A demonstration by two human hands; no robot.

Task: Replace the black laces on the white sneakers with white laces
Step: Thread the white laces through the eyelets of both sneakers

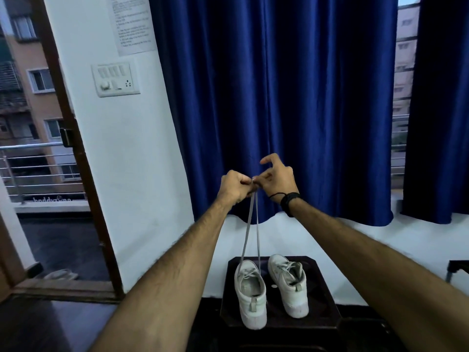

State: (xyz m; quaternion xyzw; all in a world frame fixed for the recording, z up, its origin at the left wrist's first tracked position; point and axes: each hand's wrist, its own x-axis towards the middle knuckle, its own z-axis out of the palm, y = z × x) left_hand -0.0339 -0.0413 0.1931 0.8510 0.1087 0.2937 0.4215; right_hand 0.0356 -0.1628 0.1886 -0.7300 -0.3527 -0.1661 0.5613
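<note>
Two white sneakers stand side by side on a dark stool (327,308), heels toward me. The left sneaker (250,293) has a white lace (250,224) running up from its eyelets in two taut strands. My left hand (234,186) and my right hand (278,177) are raised high above the shoe and pinch the two lace tips together where they meet. The right sneaker (288,283) shows white laces across its tongue. A black band sits on my right wrist. No black lace is visible.
Blue curtains (279,97) hang behind the stool against a white wall. To the left is an open wooden door frame (83,199) onto a balcony with a metal railing. A switch panel (115,80) is on the wall. Another dark piece of furniture (456,270) shows at the right edge.
</note>
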